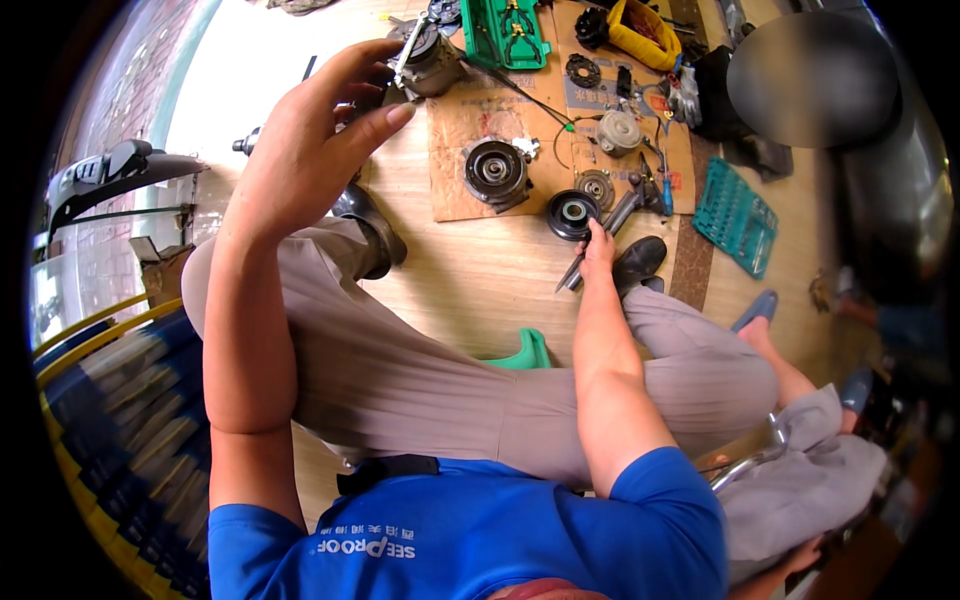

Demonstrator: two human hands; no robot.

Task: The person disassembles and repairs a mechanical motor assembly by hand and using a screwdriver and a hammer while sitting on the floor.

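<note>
My right hand (598, 250) grips the edge of a black pulley (572, 216) with a pale ring at its centre, held low over the floor. Raised at the upper left is my left hand (318, 140), its thumb and fingers spread and nothing visible in them. In the picture it lies beside a grey cylindrical machine part (432, 72) with a silver wrench (410, 48) against it. On the cardboard (455, 160) between my hands sits another round black pulley unit (496, 172). A flat metal disc (596, 187) and a hammer (622, 212) lie close to the right hand.
A green tool case (540, 50) and a yellow pouch (645, 35) are at the back. A teal socket tray (735, 215) lies right of the cardboard. A green stool edge (528, 350) shows between my legs. Another person's legs (810, 470) are at the lower right.
</note>
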